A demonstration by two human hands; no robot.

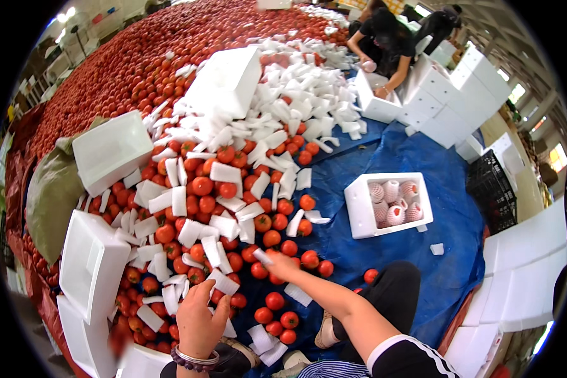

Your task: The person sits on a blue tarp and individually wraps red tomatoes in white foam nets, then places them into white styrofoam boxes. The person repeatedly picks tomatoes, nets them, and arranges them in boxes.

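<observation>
My left hand (201, 316), with bangles and beads at the wrist, is held over the near edge of a tomato heap. Its fingers are apart, with nothing between them. Just beyond its fingertips lies a flat white foam net sleeve (224, 282); whether they touch is unclear. My right hand (283, 265) reaches forward over red tomatoes (309, 258) and pinches another white foam sleeve (263, 256). To the right, on a blue tarpaulin (330, 208), stands a white foam box (361, 208) with several tomatoes in foam nets (396, 215) inside.
Empty white foam boxes (113, 151) lie along the left, and another (227, 80) rests on the heap. A co-worker (385, 42) crouches at a foam box (380, 107) at the back right. Stacked boxes (458, 99) and a black crate (491, 191) border the right side.
</observation>
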